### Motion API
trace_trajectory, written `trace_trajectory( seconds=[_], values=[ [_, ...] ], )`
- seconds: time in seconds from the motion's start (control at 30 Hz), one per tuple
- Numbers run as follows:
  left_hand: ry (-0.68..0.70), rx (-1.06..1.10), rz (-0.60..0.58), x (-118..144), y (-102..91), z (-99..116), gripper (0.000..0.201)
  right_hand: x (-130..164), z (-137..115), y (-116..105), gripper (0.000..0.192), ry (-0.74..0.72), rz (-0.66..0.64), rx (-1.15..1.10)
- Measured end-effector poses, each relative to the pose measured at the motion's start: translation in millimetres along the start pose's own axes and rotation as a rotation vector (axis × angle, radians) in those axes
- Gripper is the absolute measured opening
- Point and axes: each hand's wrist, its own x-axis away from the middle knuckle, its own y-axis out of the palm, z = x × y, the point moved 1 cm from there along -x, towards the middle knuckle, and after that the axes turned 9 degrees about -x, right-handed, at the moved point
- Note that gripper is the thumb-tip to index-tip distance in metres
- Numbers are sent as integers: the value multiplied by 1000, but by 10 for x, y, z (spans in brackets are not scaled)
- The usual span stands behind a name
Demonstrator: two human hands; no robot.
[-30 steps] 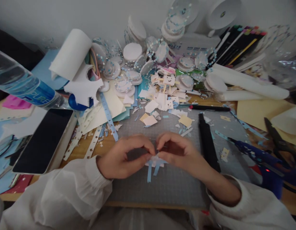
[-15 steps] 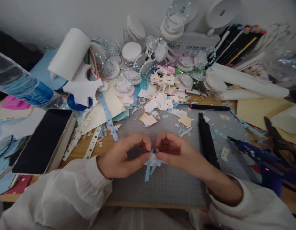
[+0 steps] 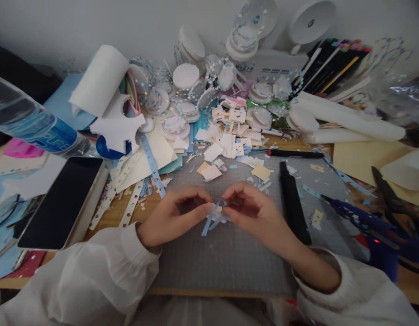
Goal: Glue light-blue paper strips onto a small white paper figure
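Note:
Over the grey cutting mat (image 3: 230, 258), my left hand (image 3: 170, 219) and my right hand (image 3: 255, 213) meet fingertip to fingertip. Between them they pinch a small white paper piece with light blue paper strips (image 3: 214, 215). The strips hang down and to the left from the pinch, tilted. Both thumbs and forefingers close on the piece; the other fingers curl in. White sleeves cover both wrists.
A black craft knife (image 3: 292, 201) lies right of my right hand, a black pen (image 3: 294, 154) beyond it. A blue glue gun (image 3: 362, 222) lies at the right. A phone (image 3: 62, 201) and a water bottle (image 3: 33, 122) are left. Paper scraps and white discs (image 3: 230, 131) crowd the back.
Both hands have lifted slightly away from me with the piece. The blue strips, hanging straight before, now swing to the left and sit higher off the mat.

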Motion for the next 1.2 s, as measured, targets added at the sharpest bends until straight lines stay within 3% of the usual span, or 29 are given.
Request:
trace_trajectory(
  seconds=[0.23,0.57,0.87,1.03,1.2],
  values=[
    [-6,-55,14,-3,7,-12,15,37,-1,46,14,-66,-7,125],
    [56,-42,52,8,-1,-2,14,64,-32,25,19,-62,-85,115],
    [72,-16,39,18,13,-22,12,19,20,19,19,42,-136,60],
    [79,25,34,32,14,1,11,12,-20,13,4,127,-208,97],
    [41,58,24,25,19,18,14,31,-47,6,13,146,-203,176]
  ],
)
